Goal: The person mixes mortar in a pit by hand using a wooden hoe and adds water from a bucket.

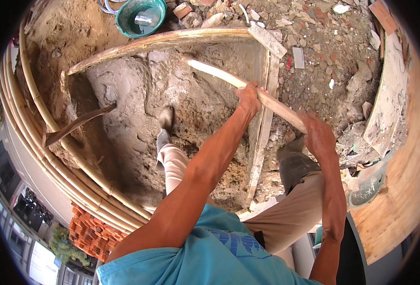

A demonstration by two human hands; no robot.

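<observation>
A long wooden tool handle (213, 70) slants across the middle of the view, gripped by both my hands. Around its midlength wraps my left hand (249, 97), while my right hand (319, 135) holds the near end. The far end meets the wet grey mortar (124, 76) in a framed mixing pit; any tool head there is buried or hidden. One of my boots (164, 123) stands in the mix, and the other boot (295, 165) is outside the plank side (263, 149) of the frame.
A second, darker wooden handle (81, 123) leans from the mortar over the left edge. Long bamboo poles (35, 96) run along the left. Behind the pit sits a green basin (124, 25) of water. Rubble (324, 42) covers the right; stacked bricks (92, 231) lie lower left.
</observation>
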